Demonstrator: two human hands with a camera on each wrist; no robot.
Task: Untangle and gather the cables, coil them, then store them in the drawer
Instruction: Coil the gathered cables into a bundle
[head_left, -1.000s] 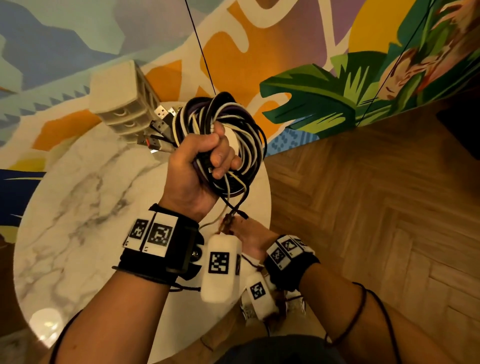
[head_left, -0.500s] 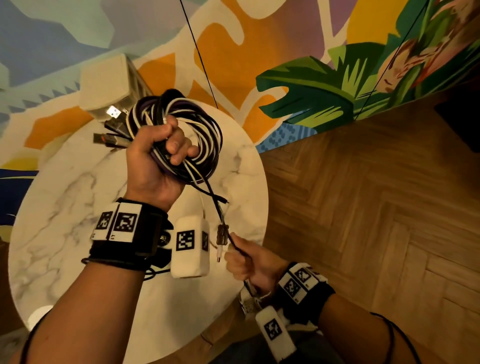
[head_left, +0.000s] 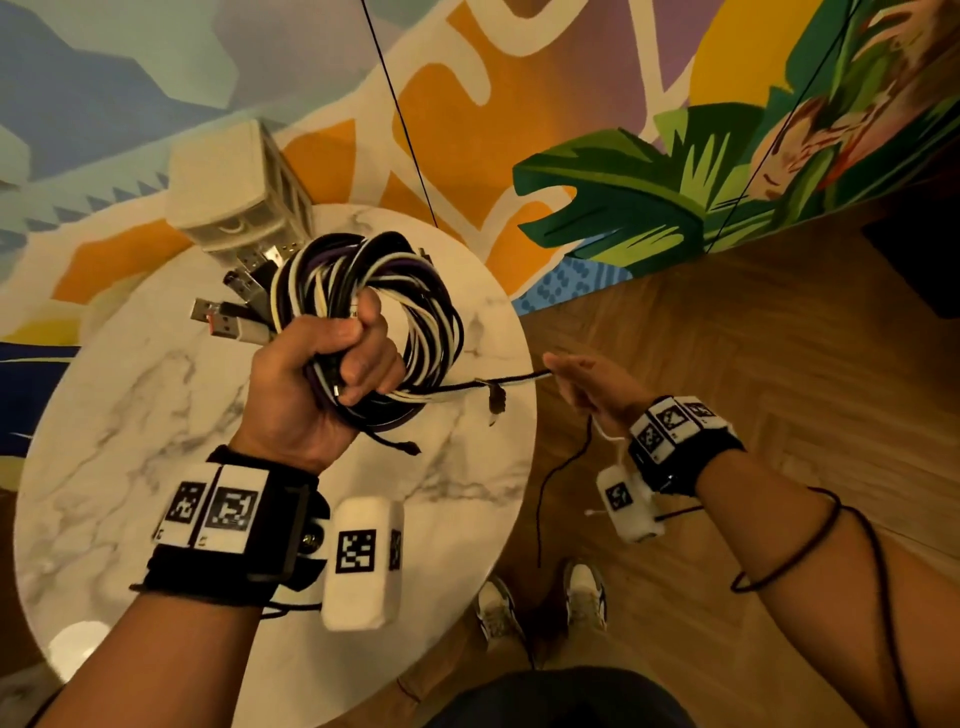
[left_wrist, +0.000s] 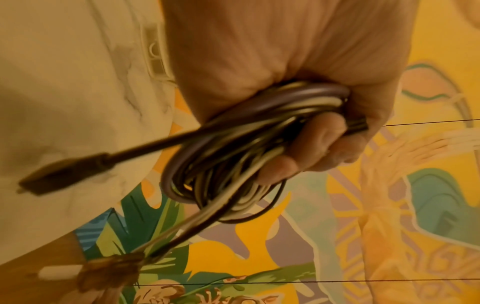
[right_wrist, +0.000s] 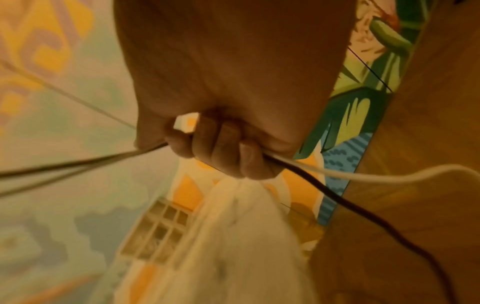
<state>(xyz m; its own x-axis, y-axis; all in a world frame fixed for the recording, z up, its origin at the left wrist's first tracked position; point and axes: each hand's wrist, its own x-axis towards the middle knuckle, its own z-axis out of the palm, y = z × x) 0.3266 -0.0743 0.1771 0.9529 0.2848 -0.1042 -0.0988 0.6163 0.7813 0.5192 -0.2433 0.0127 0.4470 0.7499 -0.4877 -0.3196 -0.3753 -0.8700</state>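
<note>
- Two hands are on the cables: my left hand (head_left: 322, 384) grips the coil of cables (head_left: 363, 312) in a fist, raised over the round marble tabletop (head_left: 130, 415).
- My right hand (head_left: 592, 389) is out to the right past the tabletop's edge, fingers (right_wrist: 228, 150) curled round a black and a white loose strand (head_left: 498, 387) stretched across from the coil.
- USB plugs (head_left: 228, 322) stick out of the coil's left side.
- The small drawer unit (head_left: 234, 187) stands at the tabletop's far edge, by the painted wall (head_left: 571, 104).

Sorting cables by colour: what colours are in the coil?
Black, white and purple strands in the coil, clearest in the head view.
</note>
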